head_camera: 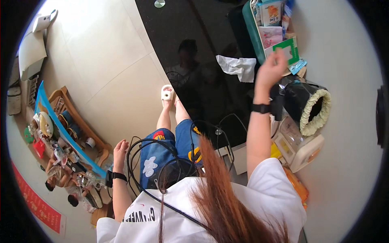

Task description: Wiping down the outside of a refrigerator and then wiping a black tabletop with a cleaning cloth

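My right hand [276, 62] is raised over the right end of a glossy black tabletop [194, 100], its fingers bent and blurred by motion. It overlaps a green-and-white card or packet [287, 50] at the near end of a green storage box [254, 33]; whether the fingers grip anything cannot be made out. Just left of that wrist lies a crumpled white tissue [238, 67]. My left hand [121, 148] hangs beside my lap with loosely curled fingers and nothing visible in it. Black cable loops [130, 164] run close by it, across my denim shorts [158, 148].
Below the box, a black bag with a gathered cream opening [316, 112] leans by the wall, above a cream appliance [307, 152]. At left, a blue-edged table [70, 130] bears many small items, near a wooden chair [91, 121]. Two people [56, 179] are beyond it.
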A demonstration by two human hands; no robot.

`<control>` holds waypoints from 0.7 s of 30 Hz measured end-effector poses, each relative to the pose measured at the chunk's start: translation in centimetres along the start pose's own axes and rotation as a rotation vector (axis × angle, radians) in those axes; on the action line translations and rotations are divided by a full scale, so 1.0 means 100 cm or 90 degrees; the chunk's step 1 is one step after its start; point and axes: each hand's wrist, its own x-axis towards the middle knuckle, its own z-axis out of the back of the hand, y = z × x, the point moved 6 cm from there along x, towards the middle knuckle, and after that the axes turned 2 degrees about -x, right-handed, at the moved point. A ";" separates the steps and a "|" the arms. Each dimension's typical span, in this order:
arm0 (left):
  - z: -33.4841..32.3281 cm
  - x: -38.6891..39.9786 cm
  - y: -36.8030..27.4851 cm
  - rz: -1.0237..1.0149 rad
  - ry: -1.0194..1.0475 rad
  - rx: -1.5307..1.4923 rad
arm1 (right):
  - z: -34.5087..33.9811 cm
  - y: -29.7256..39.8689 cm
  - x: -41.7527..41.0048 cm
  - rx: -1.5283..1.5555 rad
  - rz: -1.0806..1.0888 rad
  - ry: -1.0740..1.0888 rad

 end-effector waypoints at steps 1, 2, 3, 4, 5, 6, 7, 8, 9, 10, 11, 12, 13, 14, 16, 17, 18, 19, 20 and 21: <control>0.001 0.001 0.001 0.006 0.002 -0.004 | -0.018 -0.003 -0.023 0.015 0.004 0.081; 0.002 0.001 0.001 0.013 0.006 -0.008 | -0.033 -0.016 -0.047 -0.037 0.021 0.094; 0.001 0.000 -0.003 0.014 0.008 -0.006 | -0.049 -0.034 -0.066 -0.089 0.037 0.107; -0.001 -0.003 -0.009 0.018 0.002 0.014 | -0.060 -0.050 -0.076 -0.089 0.037 0.108; -0.002 -0.006 -0.011 0.024 -0.007 0.034 | -0.075 -0.074 -0.086 -0.177 -0.025 0.162; 0.001 -0.007 -0.008 0.029 -0.010 0.036 | -0.085 -0.086 -0.091 -0.266 -0.088 0.217; 0.002 -0.008 -0.006 0.020 -0.007 0.028 | -0.095 -0.090 -0.092 -0.266 -0.090 0.222; 0.004 -0.008 -0.004 0.012 -0.003 0.020 | -0.106 -0.099 -0.095 -0.333 -0.147 0.252; 0.005 -0.008 0.001 0.017 -0.007 0.021 | -0.120 -0.106 -0.096 -0.400 -0.203 0.282; 0.006 -0.009 0.005 0.018 0.000 0.014 | -0.131 -0.108 -0.093 -0.426 -0.246 0.301; 0.006 -0.009 0.007 0.019 0.008 0.006 | -0.140 -0.110 -0.088 -0.403 -0.239 0.243; 0.007 -0.012 0.007 0.031 0.002 0.000 | -0.152 -0.104 -0.082 -0.368 -0.223 0.236; 0.010 -0.013 0.011 0.037 -0.002 0.002 | -0.162 -0.091 -0.072 -0.332 -0.206 0.230; 0.010 -0.011 0.016 0.025 0.008 -0.017 | -0.173 -0.079 -0.062 -0.308 -0.152 0.224; 0.009 -0.011 0.016 0.016 0.021 -0.034 | -0.196 -0.051 -0.048 -0.243 -0.024 0.209; 0.008 -0.011 0.011 0.022 0.014 -0.019 | -0.206 -0.032 -0.050 -0.202 0.050 0.201; 0.007 -0.012 0.009 0.027 0.008 -0.005 | -0.214 -0.012 -0.058 -0.190 0.146 0.227; 0.007 -0.013 0.009 0.027 0.010 -0.004 | -0.221 0.009 -0.069 -0.177 0.243 0.250; 0.006 -0.012 0.009 0.033 0.012 -0.012 | -0.225 0.022 -0.087 -0.132 0.285 0.320; 0.006 -0.012 0.009 0.037 0.009 -0.025 | -0.224 0.037 -0.110 -0.079 0.331 0.391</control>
